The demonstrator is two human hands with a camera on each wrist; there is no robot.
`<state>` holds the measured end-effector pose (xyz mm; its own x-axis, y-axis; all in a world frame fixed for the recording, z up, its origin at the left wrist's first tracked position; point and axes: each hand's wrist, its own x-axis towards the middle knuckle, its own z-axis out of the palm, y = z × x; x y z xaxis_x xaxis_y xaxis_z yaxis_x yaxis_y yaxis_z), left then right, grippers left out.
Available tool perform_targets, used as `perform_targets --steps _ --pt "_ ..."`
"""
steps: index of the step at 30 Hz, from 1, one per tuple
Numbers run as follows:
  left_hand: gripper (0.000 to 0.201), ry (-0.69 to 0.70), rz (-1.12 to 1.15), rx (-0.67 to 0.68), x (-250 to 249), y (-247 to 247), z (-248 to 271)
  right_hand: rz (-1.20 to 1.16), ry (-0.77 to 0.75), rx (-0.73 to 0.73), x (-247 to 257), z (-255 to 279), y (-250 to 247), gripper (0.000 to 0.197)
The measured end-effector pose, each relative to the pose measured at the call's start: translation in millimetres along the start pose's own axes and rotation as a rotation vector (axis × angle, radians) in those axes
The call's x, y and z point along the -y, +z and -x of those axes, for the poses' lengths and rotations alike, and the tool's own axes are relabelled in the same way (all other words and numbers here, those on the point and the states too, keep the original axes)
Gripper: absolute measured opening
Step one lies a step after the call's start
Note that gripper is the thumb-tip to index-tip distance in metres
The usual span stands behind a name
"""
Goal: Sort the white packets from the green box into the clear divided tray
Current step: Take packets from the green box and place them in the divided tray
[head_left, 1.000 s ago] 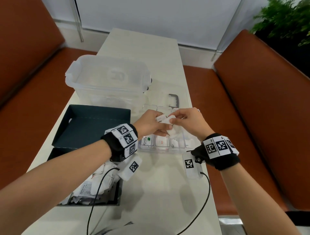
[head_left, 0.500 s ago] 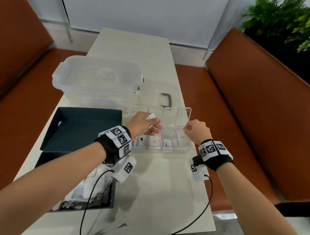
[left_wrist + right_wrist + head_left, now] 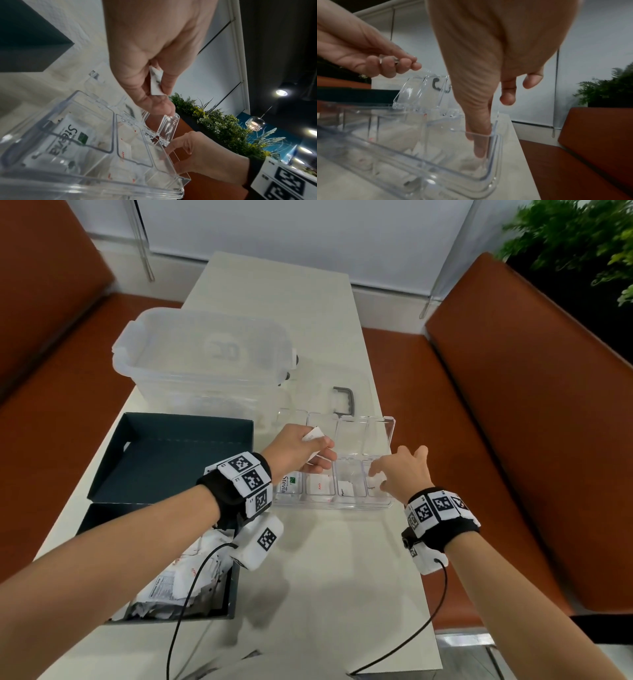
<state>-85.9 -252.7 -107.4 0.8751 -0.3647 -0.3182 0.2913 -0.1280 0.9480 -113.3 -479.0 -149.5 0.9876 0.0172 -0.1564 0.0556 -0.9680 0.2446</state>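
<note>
Pale and long, the table (image 3: 342, 577) stands between two brown benches (image 3: 534, 419). At the far left, behind the left wrist, the green box (image 3: 226, 594) lies open, with many white packets (image 3: 185, 573) heaped inside; its dark lid (image 3: 164, 453) rests just beyond it, and a big clear tub (image 3: 202, 361) is farther away. The left hand (image 3: 298, 451) hovers over the left part of the clear divided tray (image 3: 329, 503), and its thumb and fingers pinch one small white packet (image 3: 156, 82). Under these fingers, the first compartment holds a packet printed "Stevia" (image 3: 286, 486); the next ones hold packets with red print (image 3: 320, 486). To the right, the right hand (image 3: 402, 474) reaches into the last compartment with loose, spread fingers; one fingertip (image 3: 479, 152) points down toward the white packet at the bottom, and nothing is held. The tray's clear lids (image 3: 363, 433) stand raised just beyond both hands.
</note>
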Motion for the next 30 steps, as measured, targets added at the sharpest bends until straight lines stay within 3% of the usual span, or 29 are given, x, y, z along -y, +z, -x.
perform_targets --steps 9,13,23,26,30 --pt "0.029 -0.025 0.035 0.007 -1 1 0 0.037 -0.017 0.152 6 -7 0 0.016" --pt "0.03 -0.034 0.042 -0.001 -1 -2 1 0.026 -0.04 0.141 2 -7 1 0.038" --pt "0.045 -0.138 0.158 0.068 -10 -6 7 -0.171 -0.008 0.216 -1 -8 0 0.035" --pt "0.042 -0.187 0.267 0.085 -13 -7 9 -0.225 0.007 0.147 -4 -2 -7 0.029" --pt "0.032 -0.177 0.339 0.079 -12 -8 10 -0.44 0.038 -0.129 2 4 -37 0.014"
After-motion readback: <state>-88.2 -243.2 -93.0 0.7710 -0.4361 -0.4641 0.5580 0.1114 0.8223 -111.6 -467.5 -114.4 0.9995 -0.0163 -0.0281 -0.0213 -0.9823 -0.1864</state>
